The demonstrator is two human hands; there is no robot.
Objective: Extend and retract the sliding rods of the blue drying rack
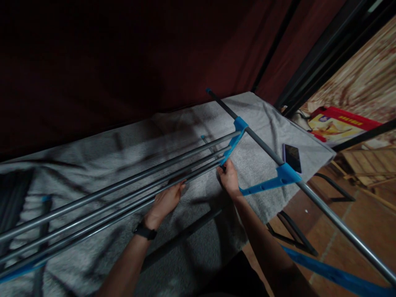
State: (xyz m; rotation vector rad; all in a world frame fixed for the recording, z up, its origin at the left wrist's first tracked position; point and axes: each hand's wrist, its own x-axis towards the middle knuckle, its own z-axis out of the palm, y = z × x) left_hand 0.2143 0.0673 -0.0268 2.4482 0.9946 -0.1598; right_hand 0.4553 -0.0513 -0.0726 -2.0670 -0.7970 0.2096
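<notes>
Several thin grey metal tubes point(133, 178) run side by side from the lower left into a blue plastic bracket point(233, 142). That bracket sits on a long cross tube point(262, 144) with a blue cap at its far end. My left hand point(167, 200), with a dark watch on its wrist, is closed around the nearest of the side-by-side tubes. My right hand point(229, 177) pinches the near end of the blue bracket where the tubes meet it; its fingertips are partly hidden. A second blue bracket point(270, 184) on the cross tube reaches toward my right wrist.
A grey cloth point(260, 210) covers the table. On it lie a phone point(291, 157) at the right, a loose dark tube point(188, 231) near me and more dark tubes point(14, 194) at far left. A blue bar point(334, 270) extends beyond the table. A red and yellow box point(343, 123) stands behind.
</notes>
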